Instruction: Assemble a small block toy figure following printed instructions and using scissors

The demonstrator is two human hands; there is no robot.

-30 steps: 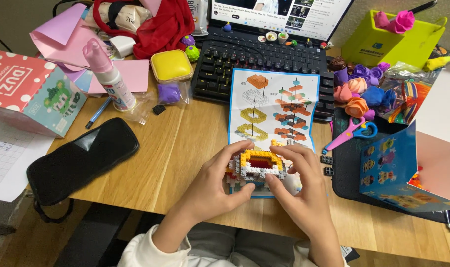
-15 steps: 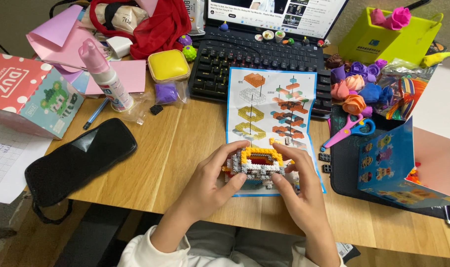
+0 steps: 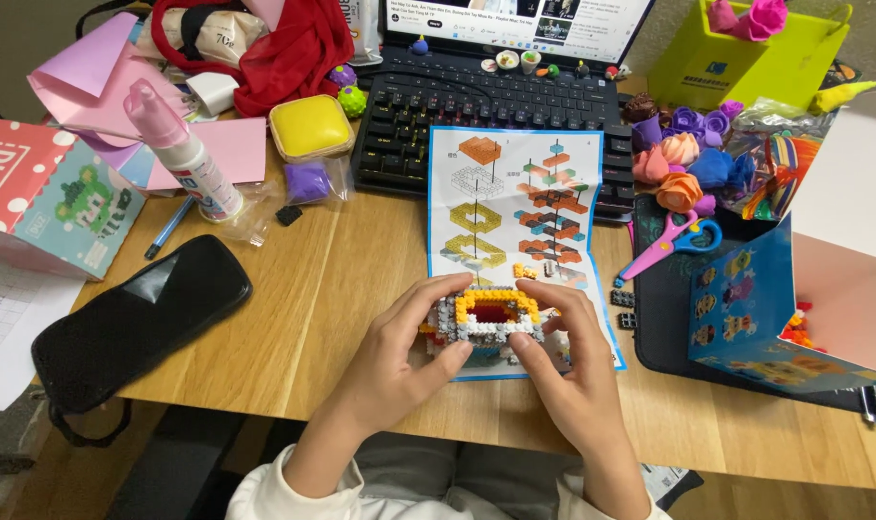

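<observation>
From the head camera, the left hand (image 3: 399, 351) and right hand (image 3: 568, 361) clasp a small brick model (image 3: 486, 320) from both sides, fingers closed on it, just above the instruction sheet (image 3: 515, 202), probably for steadiness; right of them, an open blue box (image 3: 746, 308) holds loose bricks (image 3: 797, 327); a yellow-green box (image 3: 746, 63) holds pink paper flowers (image 3: 746, 14).

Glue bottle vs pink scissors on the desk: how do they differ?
The glue bottle lies left of the keyboard; the pink scissors lie right of the instruction sheet. The glue bottle is a white tube with a pink cap; the scissors are flat, pink with a blue handle ring. The bottle rests on bare wood; the scissors lie partly on a dark mat. Neither hand touches either.
</observation>
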